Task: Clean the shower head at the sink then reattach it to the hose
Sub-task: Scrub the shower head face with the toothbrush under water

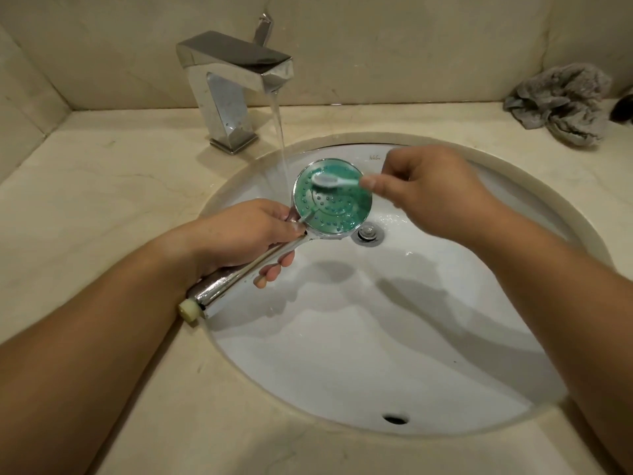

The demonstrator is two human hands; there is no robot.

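A chrome shower head [334, 209] with a round green spray face is held over the white sink [376, 337], face up, detached from any hose. My left hand [246, 234] grips its chrome handle just below the face. My right hand [431, 190] pinches a toothbrush [337, 181] whose bristle end lies on the upper part of the green face. Water runs from the chrome faucet [236, 87] and falls past the left edge of the face.
A crumpled grey cloth [561, 102] lies on the beige counter [102, 186] at the back right. The drain plug [368, 233] sits just right of the shower head. An overflow hole [395, 419] is in the sink's near wall.
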